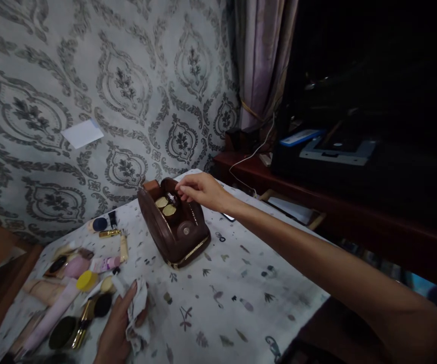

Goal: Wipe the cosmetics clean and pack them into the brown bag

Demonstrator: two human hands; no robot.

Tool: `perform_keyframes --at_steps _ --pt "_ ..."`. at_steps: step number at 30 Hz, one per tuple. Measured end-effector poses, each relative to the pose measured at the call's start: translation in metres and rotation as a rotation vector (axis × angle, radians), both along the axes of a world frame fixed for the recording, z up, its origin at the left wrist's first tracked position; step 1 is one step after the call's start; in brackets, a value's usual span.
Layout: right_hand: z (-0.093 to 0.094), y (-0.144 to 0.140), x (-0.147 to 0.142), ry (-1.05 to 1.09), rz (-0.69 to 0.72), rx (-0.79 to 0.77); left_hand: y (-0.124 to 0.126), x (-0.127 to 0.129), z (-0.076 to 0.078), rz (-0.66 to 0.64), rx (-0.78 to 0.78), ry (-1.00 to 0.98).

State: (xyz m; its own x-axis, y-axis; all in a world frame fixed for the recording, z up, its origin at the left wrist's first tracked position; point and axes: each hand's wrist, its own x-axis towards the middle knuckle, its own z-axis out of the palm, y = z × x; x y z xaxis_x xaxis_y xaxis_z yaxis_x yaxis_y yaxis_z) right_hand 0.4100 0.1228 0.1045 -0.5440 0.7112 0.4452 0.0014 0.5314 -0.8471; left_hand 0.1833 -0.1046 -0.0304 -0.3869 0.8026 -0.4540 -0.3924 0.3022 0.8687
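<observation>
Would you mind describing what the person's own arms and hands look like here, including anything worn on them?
Both are bare. The right hand leads back along a long, slim forearm with no sleeve, watch or bracelet in view. The left hand shows only to the wrist, also unsleeved. No rings or gloves are visible; the light is too dim to judge the nails.

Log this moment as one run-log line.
right hand: fingertips in open brown cosmetic bag | left hand: holds white wipe | cosmetics: spread at left on tablecloth

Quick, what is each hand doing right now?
Left hand: closed on a crumpled white tissue.
Right hand: fingertips pinched inside the open brown pouch; contents unclear.
</observation>
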Motion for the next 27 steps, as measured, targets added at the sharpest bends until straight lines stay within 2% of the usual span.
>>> perform_keyframes --at_steps 7,12,16,18,22,27 --pt "-0.013 -0.018 0.004 0.179 -0.01 -0.068 0.003 0.005 0.0 0.056 0.041 0.067" --pt "-0.03 -0.062 0.0 0.129 -0.1 0.088 0.003 0.009 0.009 0.05 0.003 0.03" --pt "-0.055 -0.102 -0.015 -0.037 0.107 0.304 0.003 0.013 0.016 0.088 0.013 0.016" --pt "-0.068 -0.115 -0.027 -0.094 0.201 0.328 0.004 0.014 0.017 0.067 0.037 0.023" --pt "-0.092 -0.125 -0.054 -0.151 0.255 0.205 0.005 0.012 0.017 0.061 0.101 0.026" --pt "-0.116 -0.122 -0.093 -0.123 0.283 -0.055 0.005 0.006 0.014 0.111 0.179 0.084"
